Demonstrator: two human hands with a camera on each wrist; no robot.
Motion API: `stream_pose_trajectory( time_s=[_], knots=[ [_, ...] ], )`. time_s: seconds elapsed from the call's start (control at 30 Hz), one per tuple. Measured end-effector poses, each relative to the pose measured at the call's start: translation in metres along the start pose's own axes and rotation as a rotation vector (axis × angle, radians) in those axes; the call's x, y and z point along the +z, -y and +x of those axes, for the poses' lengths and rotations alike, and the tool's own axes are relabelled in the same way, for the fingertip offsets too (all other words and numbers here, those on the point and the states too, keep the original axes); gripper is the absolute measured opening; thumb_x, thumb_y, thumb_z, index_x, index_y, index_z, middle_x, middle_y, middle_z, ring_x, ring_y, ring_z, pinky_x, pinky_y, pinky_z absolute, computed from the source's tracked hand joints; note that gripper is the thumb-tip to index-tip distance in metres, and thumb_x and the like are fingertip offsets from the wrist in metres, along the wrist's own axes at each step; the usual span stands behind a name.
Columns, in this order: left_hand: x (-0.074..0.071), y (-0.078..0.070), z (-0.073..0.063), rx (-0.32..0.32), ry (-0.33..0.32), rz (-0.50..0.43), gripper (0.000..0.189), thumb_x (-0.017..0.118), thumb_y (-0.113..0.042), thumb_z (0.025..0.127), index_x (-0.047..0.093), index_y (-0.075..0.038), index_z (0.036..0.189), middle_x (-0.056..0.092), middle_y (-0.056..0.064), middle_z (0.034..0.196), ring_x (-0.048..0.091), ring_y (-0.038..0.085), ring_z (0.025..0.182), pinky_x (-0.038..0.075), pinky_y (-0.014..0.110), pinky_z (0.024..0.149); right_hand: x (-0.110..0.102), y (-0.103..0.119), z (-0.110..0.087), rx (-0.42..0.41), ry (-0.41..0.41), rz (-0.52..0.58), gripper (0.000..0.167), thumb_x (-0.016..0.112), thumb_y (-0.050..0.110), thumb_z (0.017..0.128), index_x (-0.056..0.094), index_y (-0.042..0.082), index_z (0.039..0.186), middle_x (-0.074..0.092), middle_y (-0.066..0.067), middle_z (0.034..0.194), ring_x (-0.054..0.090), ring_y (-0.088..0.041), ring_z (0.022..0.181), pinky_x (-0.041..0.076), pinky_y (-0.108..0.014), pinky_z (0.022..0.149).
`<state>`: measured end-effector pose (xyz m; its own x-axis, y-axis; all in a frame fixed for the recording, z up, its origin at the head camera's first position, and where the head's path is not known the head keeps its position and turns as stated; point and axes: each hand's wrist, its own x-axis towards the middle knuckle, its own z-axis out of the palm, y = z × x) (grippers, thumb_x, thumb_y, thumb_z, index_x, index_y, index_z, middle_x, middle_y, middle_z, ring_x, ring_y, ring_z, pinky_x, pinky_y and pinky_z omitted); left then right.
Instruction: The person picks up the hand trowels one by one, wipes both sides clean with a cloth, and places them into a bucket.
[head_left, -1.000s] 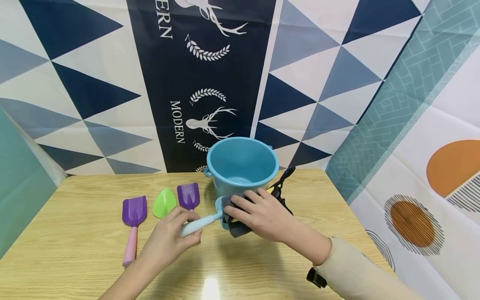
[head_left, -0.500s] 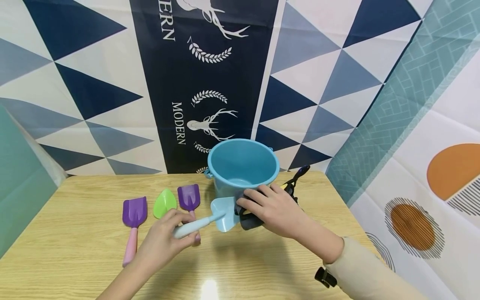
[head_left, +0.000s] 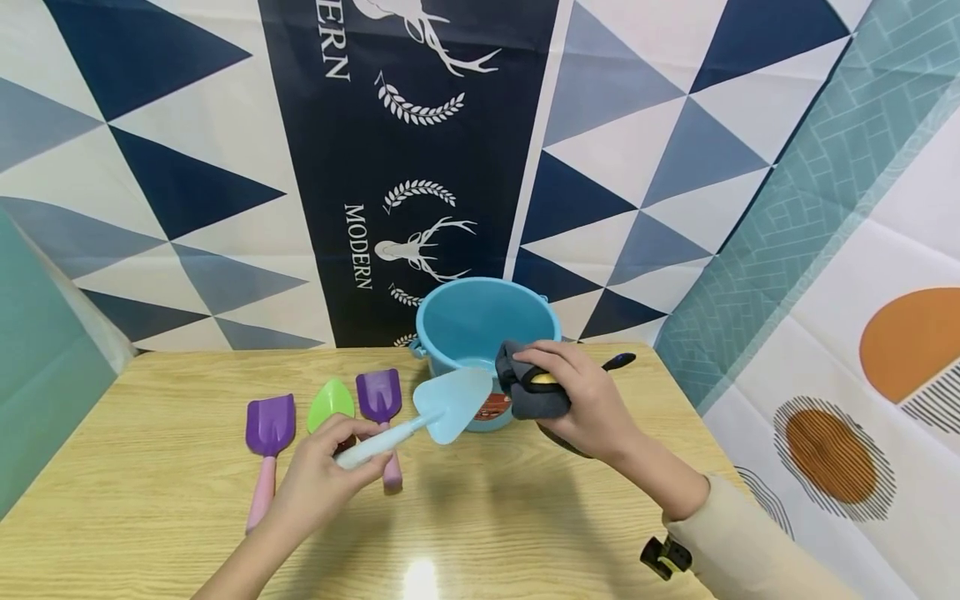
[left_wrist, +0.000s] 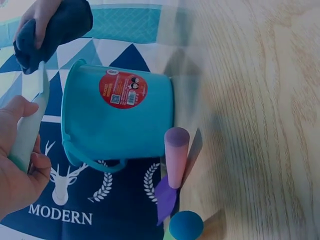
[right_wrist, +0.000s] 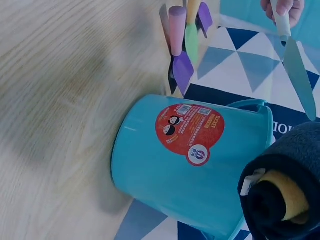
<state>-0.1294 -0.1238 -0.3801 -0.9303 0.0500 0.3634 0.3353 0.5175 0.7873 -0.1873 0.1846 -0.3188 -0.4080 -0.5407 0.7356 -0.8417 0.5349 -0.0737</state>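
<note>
My left hand grips the pale handle of a light blue toy shovel, its blade tilted up in front of the blue bucket. Just right of the blade, my right hand holds a bunched dark grey cloth. In the right wrist view, the rolled cloth shows a yellow inner part and a small white tag. A thin black piece with a blue end sticks out behind the right hand. The left wrist view shows thumb and fingers around the shovel handle.
The bucket, with a red label, stands at the table's back edge against a patterned backdrop. Left of it lie a purple shovel, a green shovel and another purple shovel with a pink handle. Wooden tabletop stretches in front.
The cloth, on the shovel's blade a second ago, has slid off to the right and now sits higher, beside the blade. The left hand has shifted slightly left, and the blade is turned more upward.
</note>
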Motion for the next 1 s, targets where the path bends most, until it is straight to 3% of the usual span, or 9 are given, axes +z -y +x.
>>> stream_pose_trajectory(
  time_s=[0.13, 0.3, 0.47, 0.57, 0.73, 1.0],
  knots=[
    [0.001, -0.001, 0.000, -0.038, -0.025, -0.066, 0.023, 0.078, -0.011, 0.074, 0.070, -0.018, 0.094, 0.059, -0.004, 0.084, 0.052, 0.007, 0.074, 0.046, 0.021, 0.064, 0.002, 0.001, -0.001, 0.058, -0.054, 0.089, 0.050, 0.050, 0.044, 0.091, 0.057, 0.004, 0.120, 0.057, -0.017, 0.119, 0.053, -0.032, 0.111, 0.047, -0.039, 0.090],
    [0.004, -0.003, 0.001, -0.043, -0.040, -0.114, 0.025, 0.077, -0.010, 0.074, 0.069, -0.017, 0.097, 0.059, -0.003, 0.085, 0.054, 0.007, 0.076, 0.047, 0.022, 0.064, 0.007, 0.004, 0.000, 0.113, -0.095, 0.172, 0.050, 0.058, 0.042, 0.088, 0.056, 0.005, 0.122, 0.056, -0.016, 0.122, 0.050, -0.030, 0.114, 0.041, -0.031, 0.098],
    [0.008, -0.007, 0.000, -0.013, -0.054, -0.171, 0.028, 0.077, -0.006, 0.073, 0.069, -0.016, 0.097, 0.060, -0.003, 0.086, 0.055, 0.006, 0.076, 0.048, 0.022, 0.059, 0.012, 0.012, 0.003, 0.190, -0.152, 0.254, 0.051, 0.076, 0.011, 0.076, 0.056, 0.005, 0.122, 0.056, -0.015, 0.122, 0.050, -0.024, 0.114, 0.042, -0.028, 0.097],
    [0.010, -0.010, 0.001, -0.014, -0.062, -0.220, 0.028, 0.077, -0.005, 0.072, 0.068, -0.015, 0.097, 0.060, -0.002, 0.086, 0.054, 0.006, 0.076, 0.048, 0.023, 0.058, 0.016, 0.019, 0.004, 0.283, -0.195, 0.324, 0.058, 0.073, -0.007, 0.068, 0.054, 0.004, 0.122, 0.055, -0.016, 0.121, 0.052, -0.013, 0.113, 0.045, -0.023, 0.093],
    [0.014, -0.014, 0.002, -0.032, -0.054, -0.286, 0.026, 0.077, -0.005, 0.073, 0.068, -0.014, 0.097, 0.059, -0.001, 0.086, 0.055, 0.007, 0.077, 0.049, 0.024, 0.057, 0.023, 0.030, 0.004, 0.432, -0.269, 0.463, 0.053, 0.067, -0.011, 0.074, 0.051, 0.001, 0.123, 0.054, -0.016, 0.120, 0.056, -0.002, 0.106, 0.052, -0.021, 0.081],
    [0.020, -0.018, 0.002, -0.061, -0.044, -0.331, 0.025, 0.076, -0.005, 0.074, 0.069, -0.013, 0.096, 0.058, 0.000, 0.087, 0.055, 0.008, 0.078, 0.052, 0.025, 0.058, 0.035, 0.037, -0.002, 0.454, -0.381, 0.513, 0.051, 0.064, -0.012, 0.075, 0.049, -0.003, 0.123, 0.051, 0.002, 0.121, 0.055, -0.007, 0.108, 0.050, -0.018, 0.084]
  ],
)
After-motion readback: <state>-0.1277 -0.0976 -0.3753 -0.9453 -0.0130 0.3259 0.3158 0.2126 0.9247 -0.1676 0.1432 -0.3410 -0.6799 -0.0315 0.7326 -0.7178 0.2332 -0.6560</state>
